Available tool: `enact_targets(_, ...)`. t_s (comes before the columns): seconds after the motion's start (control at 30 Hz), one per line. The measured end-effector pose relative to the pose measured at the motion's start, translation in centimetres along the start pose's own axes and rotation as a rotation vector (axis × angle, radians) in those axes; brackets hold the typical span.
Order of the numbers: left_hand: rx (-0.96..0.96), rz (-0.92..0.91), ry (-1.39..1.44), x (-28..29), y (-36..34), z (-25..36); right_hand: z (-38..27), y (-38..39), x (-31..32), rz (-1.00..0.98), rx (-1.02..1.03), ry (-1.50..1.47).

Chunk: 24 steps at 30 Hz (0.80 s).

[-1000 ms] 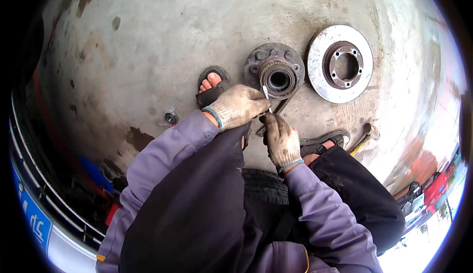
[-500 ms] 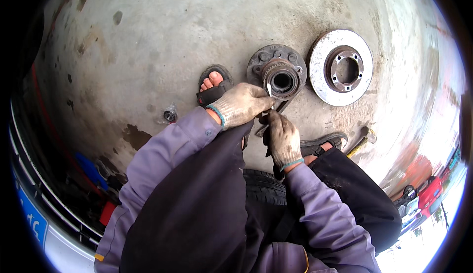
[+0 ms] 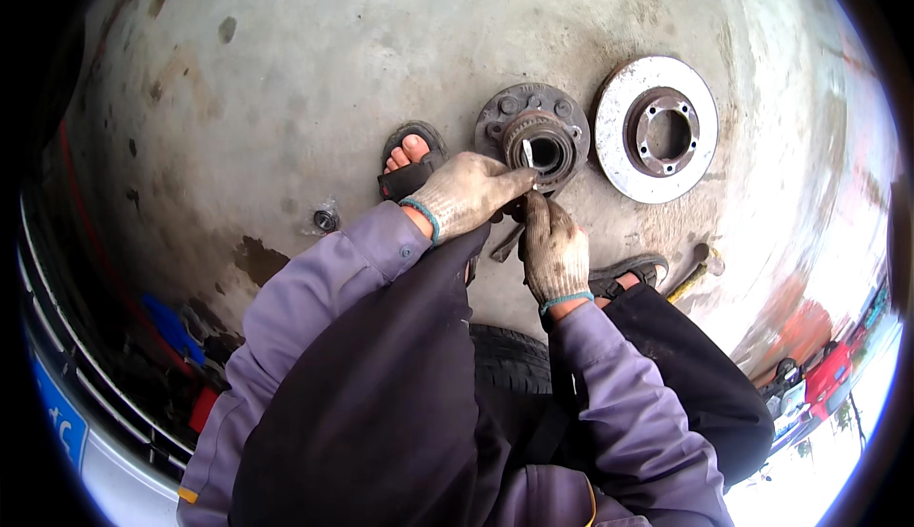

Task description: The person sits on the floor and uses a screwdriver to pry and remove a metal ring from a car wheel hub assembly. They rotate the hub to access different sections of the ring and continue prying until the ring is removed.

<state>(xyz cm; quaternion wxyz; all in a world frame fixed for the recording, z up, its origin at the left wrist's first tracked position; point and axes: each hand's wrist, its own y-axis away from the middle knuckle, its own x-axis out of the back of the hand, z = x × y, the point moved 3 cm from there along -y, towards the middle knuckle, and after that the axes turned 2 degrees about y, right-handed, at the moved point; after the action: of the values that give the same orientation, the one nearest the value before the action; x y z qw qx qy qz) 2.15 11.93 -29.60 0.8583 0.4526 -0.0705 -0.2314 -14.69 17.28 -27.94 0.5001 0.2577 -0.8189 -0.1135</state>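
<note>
In a soiled knitted glove, my left hand (image 3: 468, 194) is closed, thumb and fingers pinching the lower end of a thin pale strip (image 3: 527, 153) that looks like a flat blade. The strip's upper end lies across the bore rim of a dark wheel hub (image 3: 514, 113) standing on the floor, studs around its flange. Just below, my gloved right hand (image 3: 555, 251) is closed with its fingertips near the strip's lower end; what it holds is hidden. A dark flat metal bar (image 3: 506, 244) shows between the hands.
A brake disc (image 3: 617, 160) lies right of the hub. A yellow-handled hammer (image 3: 695, 278) is beside my right foot, and a small dark round part (image 3: 326, 219) lies at left. Below me is a tire (image 3: 509, 360); a vehicle front (image 3: 90, 379) stands at left.
Both hands have moved slightly away from me toward the hub, the right one more. The pale strip has shifted up and right with them, and its tip now overlaps the hub's bore rim.
</note>
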Motion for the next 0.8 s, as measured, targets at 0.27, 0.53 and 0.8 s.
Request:
enact_targets(0.27, -0.018, 0.032, -0.166, 1.1, -0.5, -0.2, 0.6, -1.2, 3.5, -0.088, -0.241, 0.081)
enact_targets(0.53, 0.002, 0.028, -0.140, 1.0, -0.7, -0.5, -0.7, -2.4, 5.9, -0.204, -0.161, 0.205)
enact_targets(0.8, -0.062, 0.039, -0.118, 1.1, -1.1, -1.2, -0.1, -2.7, 7.1, -0.086, -0.170, 0.300)
